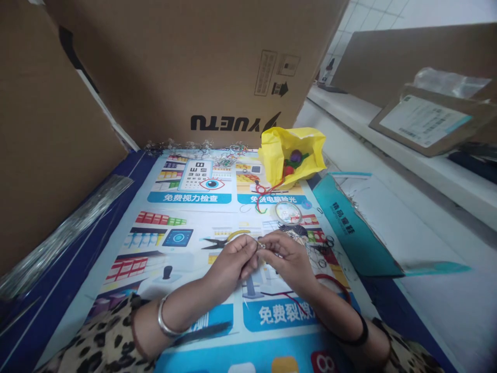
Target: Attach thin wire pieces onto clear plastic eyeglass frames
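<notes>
Fingertips of the left hand (pixel 236 256) and the right hand (pixel 289 259) are closed together on a small, shiny, metal-looking piece (pixel 262 246), held between the hands above the print-covered desk (pixel 233 212); its long axis is obscured. Black-nosed, yellow-handled pliers (pixel 222 242) are laid just beyond the left hand, the nearer of the two, with the nose directed leftward. Thin dark wire loops (pixel 328 242) are scattered beside the right hand.

The pliers (pixel 224 242) are yellow-handled, the sleeves (pixel 104 336) leopard-spotted.

Left hand (pixel 235 258), right hand (pixel 291 257): close together | fingers (pixel 276 239): curled, pinching | forearms (pixel 188 303): angled inward (both partly bare)
</notes>
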Available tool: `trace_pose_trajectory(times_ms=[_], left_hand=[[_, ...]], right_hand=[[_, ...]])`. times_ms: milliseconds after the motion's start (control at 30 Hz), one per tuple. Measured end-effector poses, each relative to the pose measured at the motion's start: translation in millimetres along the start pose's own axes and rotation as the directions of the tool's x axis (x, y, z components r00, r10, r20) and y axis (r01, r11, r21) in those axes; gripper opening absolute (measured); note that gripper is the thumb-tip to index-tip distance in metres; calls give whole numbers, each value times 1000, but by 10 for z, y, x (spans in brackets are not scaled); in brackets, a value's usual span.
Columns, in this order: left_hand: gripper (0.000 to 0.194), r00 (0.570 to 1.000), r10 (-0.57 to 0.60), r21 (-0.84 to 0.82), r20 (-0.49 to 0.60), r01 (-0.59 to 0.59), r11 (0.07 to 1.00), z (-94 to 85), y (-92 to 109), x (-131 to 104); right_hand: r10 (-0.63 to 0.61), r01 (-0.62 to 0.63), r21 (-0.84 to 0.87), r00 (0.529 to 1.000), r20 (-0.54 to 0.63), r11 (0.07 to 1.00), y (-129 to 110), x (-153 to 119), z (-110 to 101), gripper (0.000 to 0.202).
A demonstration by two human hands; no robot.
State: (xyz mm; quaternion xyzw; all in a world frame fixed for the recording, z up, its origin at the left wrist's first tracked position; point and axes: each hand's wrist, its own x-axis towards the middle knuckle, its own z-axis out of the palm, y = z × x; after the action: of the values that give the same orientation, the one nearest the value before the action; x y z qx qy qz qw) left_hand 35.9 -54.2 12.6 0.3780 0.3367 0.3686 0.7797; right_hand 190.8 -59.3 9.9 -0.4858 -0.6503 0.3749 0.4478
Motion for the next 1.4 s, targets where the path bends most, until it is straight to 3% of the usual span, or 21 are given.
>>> trace_pose_trajectory(times_ms=[133, 300, 633, 900, 1000, 1100, 1167, 1267, 1367, 1400], left_hand=[[27, 996, -73, -174, 58, 82, 981, -31, -16, 27], [24, 986, -138, -211, 96, 156, 965, -58, -3, 37], [22, 986, -137, -57, 94, 143, 988, -19, -22, 18], [20, 993, -36, 52, 111, 31, 998, -40, -88, 60], [23, 993, -92, -5, 74, 92, 996, -36, -112, 59], [25, 985, -169, -89, 40, 172, 981, -39, -102, 54], [25, 981, -190, -121, 35, 193, 974, -48, -80, 57], [23, 980, -194, -151, 45, 199, 968, -69, -53, 70], [23, 974, -219, -160, 54, 224, 961, -85, -49, 83], [24, 973, -224, -158, 55, 230, 960, -87, -51, 85]], right_hand=[[-102, 105, -111, 994, 36, 988, -63, 25, -30, 16], [-206, 207, -167, 978, 21, 964, -123, 39, -71, 19], [-300, 282, -344, 954, 3, 895, -195, -23, -65, 12], [-221, 198, -346, 975, -28, 917, -137, -22, -73, 15], [-192, 196, -284, 981, 41, 938, -132, 0, -94, 13], [-174, 239, -292, 957, 232, 926, -140, 64, -232, 14], [-115, 244, -397, 940, 321, 885, -132, 135, -416, 16], [42, 100, -652, 979, 200, 751, -80, 281, -779, 22], [180, -41, -892, 983, 45, 451, 11, 434, -1083, 26], [199, -59, -912, 980, 25, 405, 46, 478, -1142, 26]])
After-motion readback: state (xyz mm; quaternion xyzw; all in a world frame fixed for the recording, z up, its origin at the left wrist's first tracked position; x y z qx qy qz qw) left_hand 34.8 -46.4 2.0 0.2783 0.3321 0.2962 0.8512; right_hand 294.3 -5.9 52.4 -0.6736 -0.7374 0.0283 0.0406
